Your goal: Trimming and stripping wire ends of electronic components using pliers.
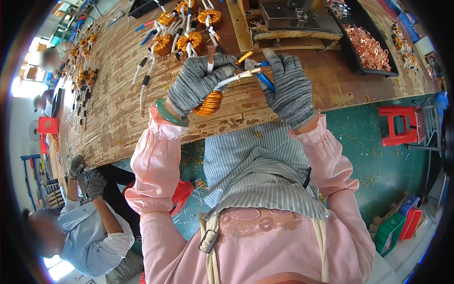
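My left hand [196,84], in a grey striped knit glove, is closed round the white-sleeved leads of a copper-wound ring coil [208,104]. The coil hangs below that hand at the table's front edge. One lead [249,73] points right with its copper strands bare; another bare copper end [210,53] stands up above the fingers. In my right hand [289,87], gloved alike, is what looks like a pair of blue-handled pliers [266,81]. Its head meets the wire ends between my hands, beside an orange copper end [244,57]. My fingers partly hide the tool.
Several ring coils [190,43] with white leads lie on the worn wooden table [123,118]. Beyond my right hand stand a metal press fixture [288,19] and a black tray [378,72] of copper lugs. A co-worker [94,227] sits at left; a red stool [395,125] stands right.
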The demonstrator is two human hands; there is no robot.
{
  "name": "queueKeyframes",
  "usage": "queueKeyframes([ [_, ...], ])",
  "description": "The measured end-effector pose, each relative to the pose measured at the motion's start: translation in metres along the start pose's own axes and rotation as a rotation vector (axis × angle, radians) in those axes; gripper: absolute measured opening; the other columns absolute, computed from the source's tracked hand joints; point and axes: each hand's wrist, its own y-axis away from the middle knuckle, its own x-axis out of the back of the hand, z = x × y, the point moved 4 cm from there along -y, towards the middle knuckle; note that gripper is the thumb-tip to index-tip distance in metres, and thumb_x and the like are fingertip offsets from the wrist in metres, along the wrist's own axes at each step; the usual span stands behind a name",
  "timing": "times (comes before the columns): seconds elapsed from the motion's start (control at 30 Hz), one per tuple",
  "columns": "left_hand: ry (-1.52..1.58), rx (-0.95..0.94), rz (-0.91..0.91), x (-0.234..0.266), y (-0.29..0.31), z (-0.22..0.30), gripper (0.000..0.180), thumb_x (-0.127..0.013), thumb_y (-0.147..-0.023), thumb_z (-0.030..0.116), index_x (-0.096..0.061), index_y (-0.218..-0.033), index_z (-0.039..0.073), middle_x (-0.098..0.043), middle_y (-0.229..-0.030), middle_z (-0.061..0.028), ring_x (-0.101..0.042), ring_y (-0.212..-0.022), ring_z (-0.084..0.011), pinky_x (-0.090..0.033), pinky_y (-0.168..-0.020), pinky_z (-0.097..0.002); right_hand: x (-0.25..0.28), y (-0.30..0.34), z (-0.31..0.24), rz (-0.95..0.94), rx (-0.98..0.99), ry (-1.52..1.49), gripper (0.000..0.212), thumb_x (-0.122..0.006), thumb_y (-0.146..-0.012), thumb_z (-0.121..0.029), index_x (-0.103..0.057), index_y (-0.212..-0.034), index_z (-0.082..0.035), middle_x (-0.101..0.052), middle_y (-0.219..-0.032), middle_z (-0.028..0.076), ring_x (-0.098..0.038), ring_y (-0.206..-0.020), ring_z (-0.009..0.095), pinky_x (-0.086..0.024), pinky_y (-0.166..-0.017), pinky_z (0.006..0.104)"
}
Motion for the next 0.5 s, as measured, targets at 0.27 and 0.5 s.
queueKeyframes([
  [0.27,-0.080,-0.025,-0.008,0.001,-0.001,-0.006,0.022,-0.059,-0.083,0.016,-0.062,-0.096,-0.001,-0.062,-0.072,-0.0060,-0.057,-0.066,-0.0121,-0.047,-0.061,-0.0230,0.000,0.002,-0.002,-0.050,-0.047,0.096,0.056,-0.067,-0.070,-0.028,-0.047,-0.116,-0.003,-0.052,-0.096,0.017,-0.052,-0.089,0.028,-0.046,-0.078,0.0385],
  [0.5,-0.069,0.016,0.029,-0.002,0.007,-0.006,0.022,-0.058,-0.085,0.018,-0.062,-0.097,0.000,-0.061,-0.069,-0.0057,-0.054,-0.060,-0.0099,-0.044,-0.054,-0.0240,-0.022,0.014,0.001,-0.834,-0.462,-1.048,0.037,-0.053,-0.084,-0.031,-0.053,-0.109,-0.004,-0.056,-0.080,0.016,-0.057,-0.077,0.029,-0.047,-0.076,0.0380],
])
